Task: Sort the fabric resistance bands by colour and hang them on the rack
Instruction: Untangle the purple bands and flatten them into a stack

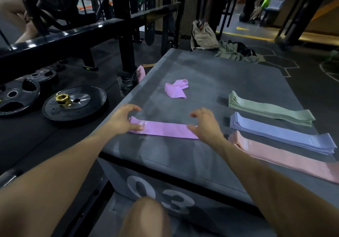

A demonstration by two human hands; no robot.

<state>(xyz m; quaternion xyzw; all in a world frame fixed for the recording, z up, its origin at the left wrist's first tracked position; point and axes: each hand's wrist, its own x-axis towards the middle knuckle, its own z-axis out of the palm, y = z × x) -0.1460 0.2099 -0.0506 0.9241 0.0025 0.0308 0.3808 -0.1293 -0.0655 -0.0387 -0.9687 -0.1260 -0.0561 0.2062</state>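
Far left, mid frame: black weight plates (74,104) on the floor, a gold hex collar (63,100) on the nearest one. Upper left: black steel rack frame (60,38).

Centre: grey padded box (211,75), "03" printed on its near face. Flat purple band (163,130) lies lengthwise near the box's front-left edge. Left hand (122,120) is at the band's left end, thumb on the fabric, fingers curled above it; whether it actually pinches the band, cannot tell. Right hand (206,124) is at the band's right end, fingers loosely spread, thumb touching the fabric, nothing gripped.

Above the hands, mid box: crumpled purple band (176,88), well apart from the flat one. Another pink-purple piece (141,72) hangs off the box's left edge.

Right side, three sorted stacks, side by side: green stack (269,109) farthest, blue-lilac stack (280,133) in the middle, pink stack (282,157) nearest.

Upper centre-right, behind the box: a beige bag (202,35) and heaped clothing (236,52) on the floor.
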